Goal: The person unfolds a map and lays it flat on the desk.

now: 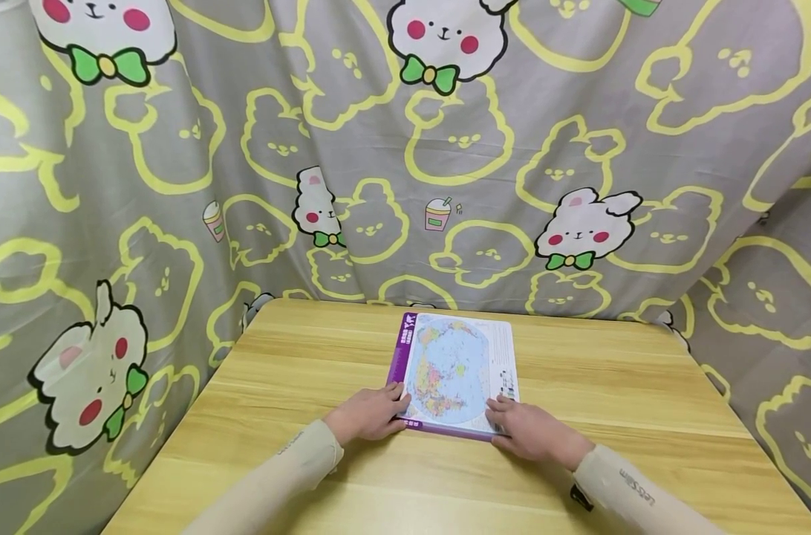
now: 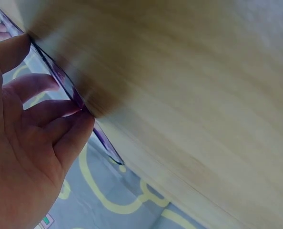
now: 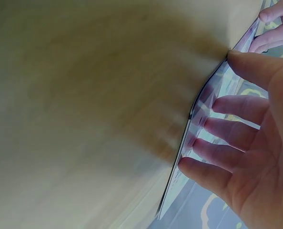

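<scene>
A thin, flat world map board (image 1: 455,364) with a purple border lies on the wooden table. Light blue sea and coloured land fill its middle. At its near left corner rests my left hand (image 1: 370,413), fingers over the left side and thumb by the near edge. My right hand (image 1: 535,431) touches the near right corner, its fingers loosely spread on the surface. The left wrist view shows fingertips of the left hand (image 2: 32,124) against the purple edge. In the right wrist view, the right hand (image 3: 246,138) has its thumb at the board's near edge (image 3: 194,107).
The wooden table (image 1: 613,394) extends around the board on all sides. A grey curtain (image 1: 372,141) with yellow outlines and white cartoon rabbits hangs behind the table and along both sides. A small dark object (image 1: 581,496) shows beneath the right sleeve.
</scene>
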